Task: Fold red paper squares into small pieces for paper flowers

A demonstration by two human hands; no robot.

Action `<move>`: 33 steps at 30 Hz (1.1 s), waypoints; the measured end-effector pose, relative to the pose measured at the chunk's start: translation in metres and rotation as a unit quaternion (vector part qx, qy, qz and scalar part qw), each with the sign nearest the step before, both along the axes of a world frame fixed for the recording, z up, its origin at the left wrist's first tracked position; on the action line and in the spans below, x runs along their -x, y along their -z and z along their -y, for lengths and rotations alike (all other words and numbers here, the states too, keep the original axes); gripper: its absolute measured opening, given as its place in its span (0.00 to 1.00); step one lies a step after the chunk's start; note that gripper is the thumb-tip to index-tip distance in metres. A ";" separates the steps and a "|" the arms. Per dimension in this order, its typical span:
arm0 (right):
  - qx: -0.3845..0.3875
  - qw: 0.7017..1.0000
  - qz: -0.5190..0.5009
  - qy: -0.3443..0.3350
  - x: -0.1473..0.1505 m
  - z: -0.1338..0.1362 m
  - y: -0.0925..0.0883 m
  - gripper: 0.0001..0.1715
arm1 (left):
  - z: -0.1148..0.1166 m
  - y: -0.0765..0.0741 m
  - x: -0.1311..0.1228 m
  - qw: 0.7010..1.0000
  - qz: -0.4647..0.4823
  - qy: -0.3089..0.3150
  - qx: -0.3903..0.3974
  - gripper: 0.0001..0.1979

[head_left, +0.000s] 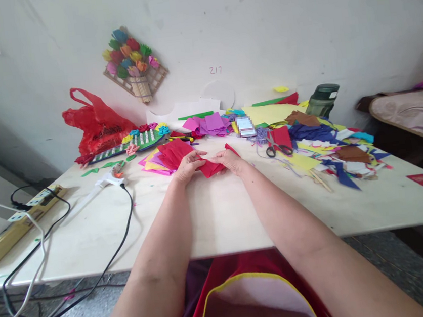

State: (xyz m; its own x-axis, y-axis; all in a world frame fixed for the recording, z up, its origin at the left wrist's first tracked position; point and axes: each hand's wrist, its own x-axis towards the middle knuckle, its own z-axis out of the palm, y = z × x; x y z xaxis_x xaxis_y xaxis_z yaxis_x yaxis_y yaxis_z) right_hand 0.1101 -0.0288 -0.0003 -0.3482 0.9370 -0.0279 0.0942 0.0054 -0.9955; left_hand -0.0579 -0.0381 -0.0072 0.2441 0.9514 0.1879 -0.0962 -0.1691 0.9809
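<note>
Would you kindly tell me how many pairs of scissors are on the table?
1: the scissors lie just right of the right hand, which holds red paper; scrap piles may hide others.

Red paper [212,168] in my hands; magenta and purple sheets [209,124] behind; red-handled scissors [276,147]; dark green bottle [322,100].

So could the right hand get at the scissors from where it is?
Probably yes. The scissors lie just right of the right hand, with open table between. But it shares a grip on the red paper with the left hand, so it would have to let go.
</note>
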 end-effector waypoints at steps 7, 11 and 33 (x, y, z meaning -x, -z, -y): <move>-0.015 1.000 -0.012 0.007 0.001 0.001 0.000 0.18 | -0.003 0.000 -0.001 0.995 0.042 -0.034 0.089 0.17; -0.024 1.000 -0.005 0.010 0.000 0.001 0.000 0.16 | -0.003 0.005 0.001 0.998 0.016 -0.022 0.059 0.15; -0.057 0.998 -0.009 -0.017 0.001 -0.005 0.007 0.16 | 0.001 0.004 0.001 1.000 -0.018 -0.007 0.013 0.16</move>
State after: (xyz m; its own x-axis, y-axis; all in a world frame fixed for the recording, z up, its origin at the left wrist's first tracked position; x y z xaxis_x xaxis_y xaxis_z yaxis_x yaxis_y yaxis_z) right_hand 0.1091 -0.0240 -0.0077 -0.3788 0.9217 0.0838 0.0750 0.1208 -0.9898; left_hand -0.0589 -0.0394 -0.0109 0.2375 0.9589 0.1553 -0.0597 -0.1452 0.9876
